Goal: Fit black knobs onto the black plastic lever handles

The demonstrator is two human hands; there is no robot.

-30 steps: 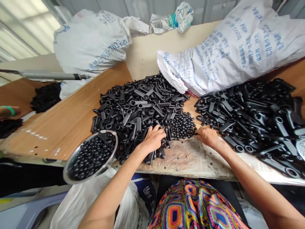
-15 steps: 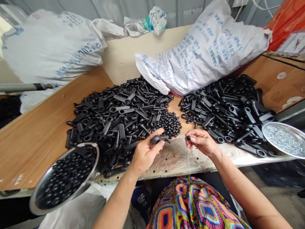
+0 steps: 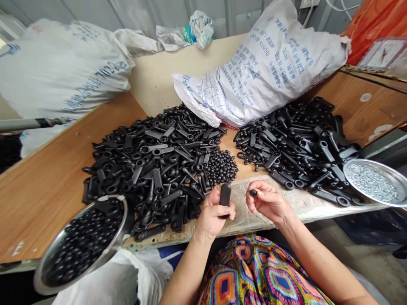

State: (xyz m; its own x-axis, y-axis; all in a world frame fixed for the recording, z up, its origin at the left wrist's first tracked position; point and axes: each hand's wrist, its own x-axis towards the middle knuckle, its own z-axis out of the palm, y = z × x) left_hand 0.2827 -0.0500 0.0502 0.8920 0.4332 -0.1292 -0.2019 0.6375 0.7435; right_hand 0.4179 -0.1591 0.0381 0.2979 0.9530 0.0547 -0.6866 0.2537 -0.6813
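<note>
My left hand [image 3: 211, 214] is closed around a black plastic crank handle [image 3: 225, 197], held upright with its flat face towards me. A short gap to the right, my right hand [image 3: 269, 201] pinches a small black ball knob [image 3: 253, 192] between thumb and fingers. Behind the left hand lies a heap of small black balls [image 3: 222, 167]. A large pile of black crank handles [image 3: 152, 156] spreads to the left of them, and another pile of handles [image 3: 295, 144] lies to the right.
A steel bowl [image 3: 125, 224] of black balls stands at the front left. At the right edge is a metal dish [image 3: 401, 188] of small silvery pins. A printed white sack [image 3: 254, 76] leans behind the piles, and a second white sack [image 3: 63, 76] stands at the left.
My left hand has moved right and slightly down, turning the crank handle upright. My right hand still pinches the ball knob, a little lower. The view has shifted slightly.
</note>
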